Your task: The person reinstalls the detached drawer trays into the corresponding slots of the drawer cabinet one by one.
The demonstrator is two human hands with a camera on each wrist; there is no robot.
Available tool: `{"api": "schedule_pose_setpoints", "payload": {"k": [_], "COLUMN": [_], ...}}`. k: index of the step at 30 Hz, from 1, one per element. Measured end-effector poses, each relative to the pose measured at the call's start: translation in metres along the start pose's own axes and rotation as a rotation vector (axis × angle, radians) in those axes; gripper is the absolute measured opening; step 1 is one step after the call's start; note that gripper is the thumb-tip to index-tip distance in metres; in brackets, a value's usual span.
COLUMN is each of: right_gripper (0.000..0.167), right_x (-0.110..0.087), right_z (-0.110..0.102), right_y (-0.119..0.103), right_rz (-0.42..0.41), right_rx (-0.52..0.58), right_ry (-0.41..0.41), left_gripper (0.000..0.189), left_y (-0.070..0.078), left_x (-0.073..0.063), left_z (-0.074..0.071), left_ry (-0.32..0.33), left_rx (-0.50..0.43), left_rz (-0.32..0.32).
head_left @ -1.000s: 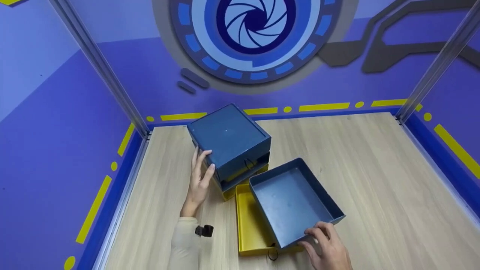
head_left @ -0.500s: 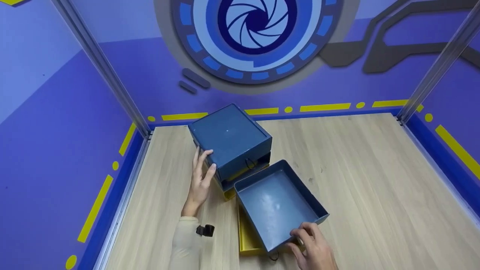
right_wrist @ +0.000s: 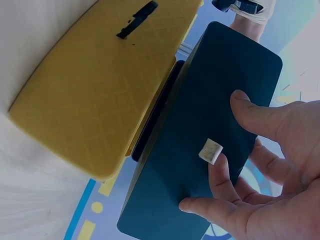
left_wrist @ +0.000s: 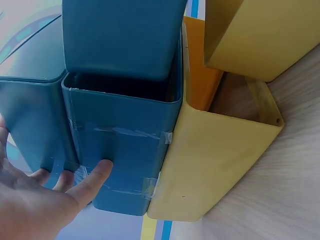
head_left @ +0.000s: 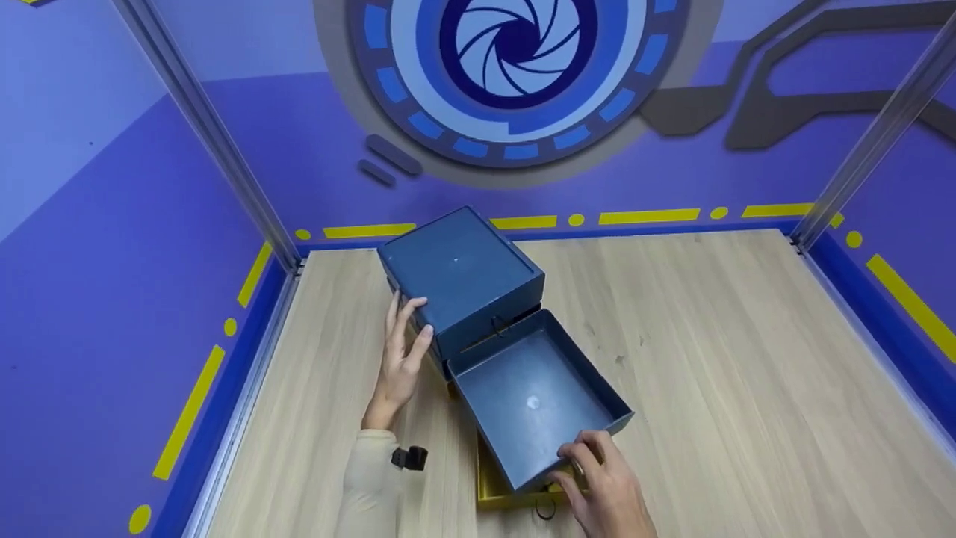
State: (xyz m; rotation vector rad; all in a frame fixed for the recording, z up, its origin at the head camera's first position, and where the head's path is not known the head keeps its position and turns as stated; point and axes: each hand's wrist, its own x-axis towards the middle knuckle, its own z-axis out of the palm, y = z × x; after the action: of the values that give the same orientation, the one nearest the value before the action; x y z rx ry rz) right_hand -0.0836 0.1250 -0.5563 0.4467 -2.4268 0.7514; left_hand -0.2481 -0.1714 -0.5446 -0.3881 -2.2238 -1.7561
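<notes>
My left hand (head_left: 398, 365) rests against the left side of a stack of drawer boxes, its fingertips at the top edge of the upper blue box (head_left: 459, 269). In the left wrist view its fingers touch two blue casings (left_wrist: 122, 117) bound with clear tape, above a yellow casing (left_wrist: 210, 155). My right hand (head_left: 603, 478) grips the front wall of a loose blue drawer (head_left: 534, 403). A small white tab (right_wrist: 210, 151) sits on that front, beside a finger. The drawer's back end is at the opening under the upper box, tilted over a yellow drawer (head_left: 489, 489).
The yellow drawer sticks out of the bottom box towards me, with a black loop handle (head_left: 545, 509) on its front. Under everything is a light wood tabletop (head_left: 717, 359). Purple panels (head_left: 672, 175) rise behind and at both sides.
My right hand has carried the blue drawer left and slightly away from me, bringing its back end to the stack's opening and covering more of the yellow drawer. My left hand stays on the stack.
</notes>
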Motion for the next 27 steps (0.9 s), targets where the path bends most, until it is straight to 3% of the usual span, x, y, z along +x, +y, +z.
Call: {"api": "schedule_pose_setpoints", "payload": {"k": [8,20,27], "right_gripper": [0.05,0.042,0.039], "right_x": [0.006,0.017,0.028], "right_z": [0.008,0.011,0.015], "right_y": [0.0,-0.006,-0.004], "right_rz": [-0.02,0.015,0.002], "right_rx": [0.005,0.013,0.046], "right_ry": [-0.012,-0.081,-0.077], "left_gripper": [0.05,0.05,0.05], "left_y": [-0.002,-0.002,-0.003], "left_x": [0.0,-0.001,0.0], "left_z": [0.0,0.0,-0.001], "left_ry": [-0.006,-0.003,-0.008], "left_rx": [-0.004,0.008,-0.006], "left_rz": [0.029,0.03,0.022]}}
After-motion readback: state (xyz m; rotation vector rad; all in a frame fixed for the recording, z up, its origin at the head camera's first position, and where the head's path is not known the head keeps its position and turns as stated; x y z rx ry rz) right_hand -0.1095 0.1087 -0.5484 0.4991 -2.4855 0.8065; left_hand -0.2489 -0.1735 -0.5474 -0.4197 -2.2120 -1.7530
